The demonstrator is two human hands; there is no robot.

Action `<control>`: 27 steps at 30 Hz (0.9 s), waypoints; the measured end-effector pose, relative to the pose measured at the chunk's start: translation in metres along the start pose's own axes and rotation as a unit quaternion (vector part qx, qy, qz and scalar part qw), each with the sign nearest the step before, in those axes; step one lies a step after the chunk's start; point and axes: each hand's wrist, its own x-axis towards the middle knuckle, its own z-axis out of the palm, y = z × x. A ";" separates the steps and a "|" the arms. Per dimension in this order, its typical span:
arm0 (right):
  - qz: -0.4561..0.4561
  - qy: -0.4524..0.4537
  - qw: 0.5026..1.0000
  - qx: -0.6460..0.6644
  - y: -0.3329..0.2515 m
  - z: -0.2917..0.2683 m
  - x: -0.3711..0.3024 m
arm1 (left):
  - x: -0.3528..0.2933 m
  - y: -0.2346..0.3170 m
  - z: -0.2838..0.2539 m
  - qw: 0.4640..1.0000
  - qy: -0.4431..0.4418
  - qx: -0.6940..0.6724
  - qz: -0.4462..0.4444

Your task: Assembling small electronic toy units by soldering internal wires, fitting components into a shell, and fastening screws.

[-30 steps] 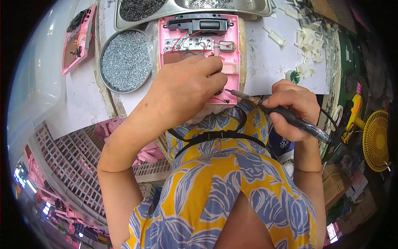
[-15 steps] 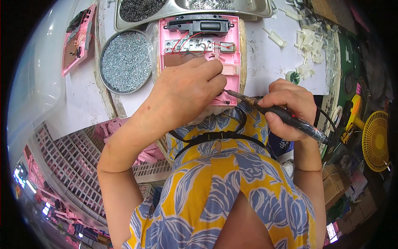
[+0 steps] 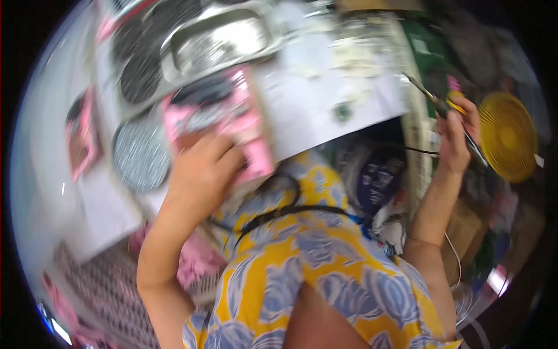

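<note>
My right hand (image 3: 458,136) curled round black-handled soldering iron (image 3: 440,106) | left hand (image 3: 203,167) bent over pink plastic casing (image 3: 253,116), grasp unclear | best steady casing

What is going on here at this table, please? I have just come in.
A person's left hand is on an open pink plastic casing with parts inside; its fingers hide what lies beneath them. The right hand holds a soldering iron off to the right, near a yellow fan, with the tip apart from the casing. A round dish of small silvery pieces stands left of the casing. The view is blurred, so fine details cannot be told.
</note>
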 end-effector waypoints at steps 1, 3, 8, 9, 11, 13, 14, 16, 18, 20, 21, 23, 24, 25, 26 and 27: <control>-0.006 0.073 0.997 -0.012 0.009 -0.020 0.012 | -0.003 0.003 0.000 1.000 0.023 0.004 -0.004; -0.034 0.166 0.982 -0.080 0.001 -0.072 0.015 | 0.003 0.003 0.005 0.999 0.044 0.001 0.006; -0.040 0.271 0.951 -0.144 0.003 -0.124 0.013 | 0.009 0.012 0.000 1.000 0.011 -0.013 -0.015; -0.029 0.280 0.949 -0.145 0.007 -0.131 0.018 | 0.012 0.013 0.001 1.000 0.014 -0.014 -0.008; -0.057 0.285 0.932 -0.216 0.033 -0.138 0.038 | 0.013 0.012 0.002 1.000 0.016 -0.015 -0.004; -0.012 0.272 0.925 -0.267 0.053 -0.133 0.060 | 0.013 0.012 0.002 1.000 0.018 -0.019 -0.006; 0.008 0.269 0.936 -0.226 0.073 -0.136 0.074 | 0.014 0.010 0.003 1.000 0.020 -0.023 -0.009; 0.041 0.263 0.946 -0.188 0.097 -0.130 0.085 | 0.002 0.006 0.004 0.999 0.025 -0.019 -0.022; 0.073 0.258 0.963 -0.018 0.101 -0.121 0.088 | -0.007 0.001 0.009 0.997 0.054 -0.033 -0.046; 0.152 0.136 0.929 0.307 0.103 -0.124 0.053 | -0.007 0.011 -0.004 0.985 0.091 -0.091 -0.113; 0.178 0.027 0.873 0.454 0.099 -0.124 0.035 | -0.008 0.009 -0.004 0.979 0.069 -0.114 -0.152; 0.255 0.073 0.865 0.426 0.057 -0.037 -0.001 | -0.004 0.006 0.000 0.983 0.058 -0.100 -0.143; 0.250 0.034 0.894 0.370 0.056 0.003 -0.016 | -0.002 0.009 0.001 0.986 0.051 -0.080 -0.141; 0.237 -0.004 0.922 0.307 0.051 0.039 -0.029 | -0.001 0.012 0.003 0.988 0.045 -0.066 -0.134; 0.207 -0.073 0.956 0.195 0.036 0.076 -0.044 | -0.002 0.014 0.003 0.988 0.048 -0.068 -0.134; 0.170 -0.135 0.973 0.075 0.021 0.111 -0.058 | -0.002 0.013 0.006 0.988 0.051 -0.074 -0.127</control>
